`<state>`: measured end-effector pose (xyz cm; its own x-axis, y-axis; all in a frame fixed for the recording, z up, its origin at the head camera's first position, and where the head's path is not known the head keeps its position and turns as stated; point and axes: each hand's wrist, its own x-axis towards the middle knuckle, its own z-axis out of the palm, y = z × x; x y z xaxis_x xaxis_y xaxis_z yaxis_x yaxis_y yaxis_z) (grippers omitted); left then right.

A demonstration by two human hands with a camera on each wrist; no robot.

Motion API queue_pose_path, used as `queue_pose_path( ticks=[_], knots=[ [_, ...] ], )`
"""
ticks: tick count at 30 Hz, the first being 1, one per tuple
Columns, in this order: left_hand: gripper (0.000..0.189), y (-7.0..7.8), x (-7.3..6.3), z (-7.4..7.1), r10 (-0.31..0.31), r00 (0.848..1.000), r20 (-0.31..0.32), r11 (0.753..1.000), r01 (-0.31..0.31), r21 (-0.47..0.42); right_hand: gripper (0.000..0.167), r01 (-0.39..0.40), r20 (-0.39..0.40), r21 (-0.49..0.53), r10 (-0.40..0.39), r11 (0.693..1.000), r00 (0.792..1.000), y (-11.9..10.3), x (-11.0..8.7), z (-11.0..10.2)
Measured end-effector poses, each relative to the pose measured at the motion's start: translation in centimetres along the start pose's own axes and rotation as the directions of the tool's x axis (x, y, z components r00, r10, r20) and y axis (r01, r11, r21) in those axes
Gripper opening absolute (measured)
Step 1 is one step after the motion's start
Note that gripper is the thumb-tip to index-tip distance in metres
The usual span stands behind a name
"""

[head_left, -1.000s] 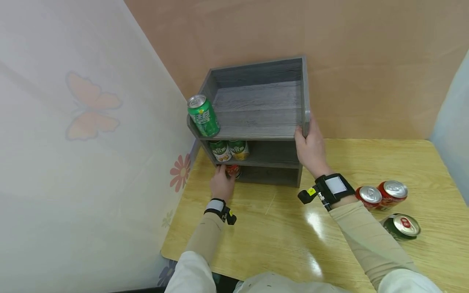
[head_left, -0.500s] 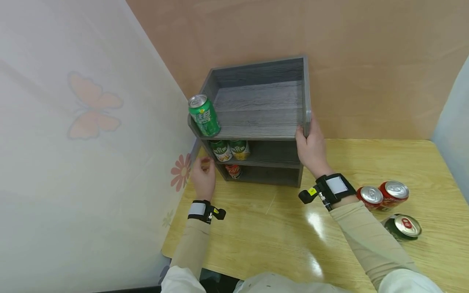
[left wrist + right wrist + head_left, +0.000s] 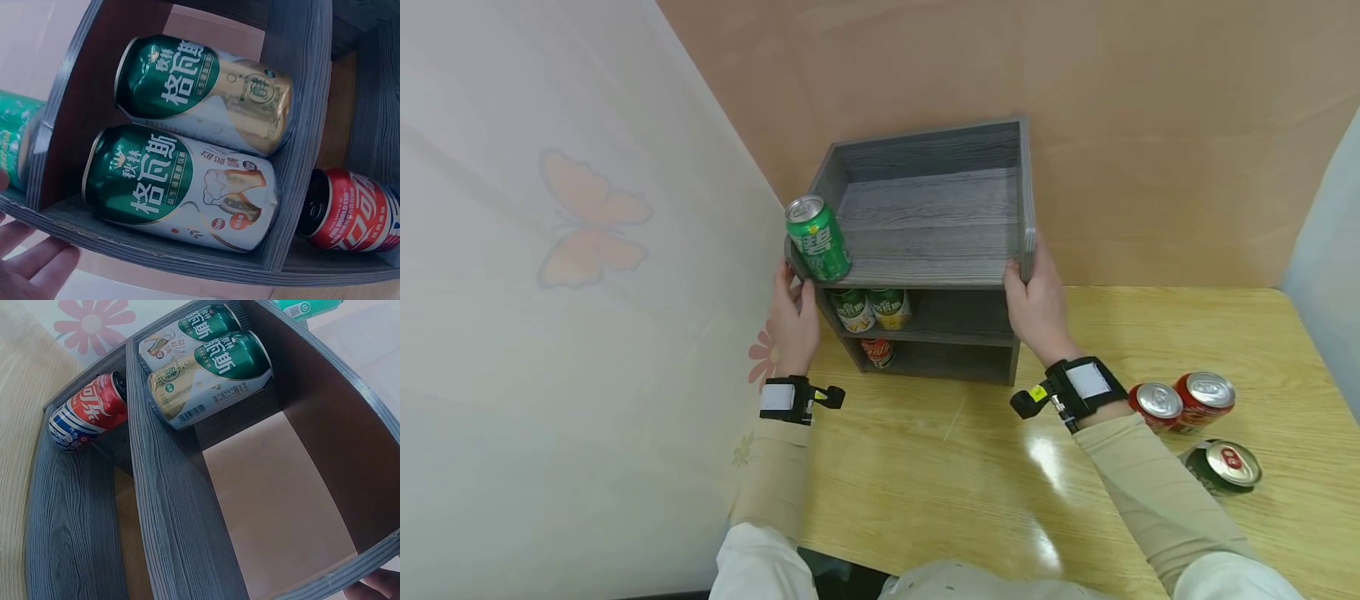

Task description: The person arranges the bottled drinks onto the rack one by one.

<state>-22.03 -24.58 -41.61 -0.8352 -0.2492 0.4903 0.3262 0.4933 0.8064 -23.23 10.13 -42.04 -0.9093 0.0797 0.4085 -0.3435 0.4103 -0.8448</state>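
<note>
A grey wooden shelf rack (image 3: 925,271) stands on the table, with both hands at its sides. My right hand (image 3: 1039,308) grips the right side panel, thumb in front and fingers behind. Against the left side panel lies my left hand (image 3: 795,325), its thumb by the front edge and fingers along the outside, just below a green soda can (image 3: 818,239) on the top level. The middle level holds a white-and-green can (image 3: 181,187) and a gold-and-green can (image 3: 203,94) side by side. On the bottom level a red cola can (image 3: 90,412) stands at the left.
Two red cans (image 3: 1204,400) and a dark green can (image 3: 1222,465) stand on the wooden table (image 3: 940,483) at the right, by my right forearm. A pale wall (image 3: 647,375) is close on the left; a brown wall (image 3: 1150,150) rises behind the rack.
My left hand has left the red can on the bottom level and moved left and up to the rack's upper left side. The right hand and the cans have stayed put.
</note>
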Motion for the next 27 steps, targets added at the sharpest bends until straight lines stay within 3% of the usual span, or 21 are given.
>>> queue_pose_path(
  ticks=[10,15,22,27],
  knots=[
    [0.033,-0.9,1.5,0.2,0.010,0.999,0.051,0.990,-0.017,0.137,0.060,-0.015,0.005,-0.004,0.015,1.000,1.000,0.0,0.0,0.0],
    [0.032,-1.0,1.4,0.3,-0.009,0.998,0.067,0.993,0.001,0.119,0.058,-0.005,-0.004,0.008,0.005,1.000,1.000,0.1,0.0,-0.2],
    [0.032,-0.7,1.4,0.9,-0.031,0.999,0.034,0.996,0.028,0.083,0.058,0.019,0.002,0.016,-0.019,1.000,1.000,0.2,0.4,-0.8],
    [0.033,-1.1,1.7,1.5,-0.017,0.999,0.029,0.997,0.015,0.074,0.060,0.031,0.060,0.047,-0.033,0.998,0.998,0.3,0.7,-1.7]
  ],
)
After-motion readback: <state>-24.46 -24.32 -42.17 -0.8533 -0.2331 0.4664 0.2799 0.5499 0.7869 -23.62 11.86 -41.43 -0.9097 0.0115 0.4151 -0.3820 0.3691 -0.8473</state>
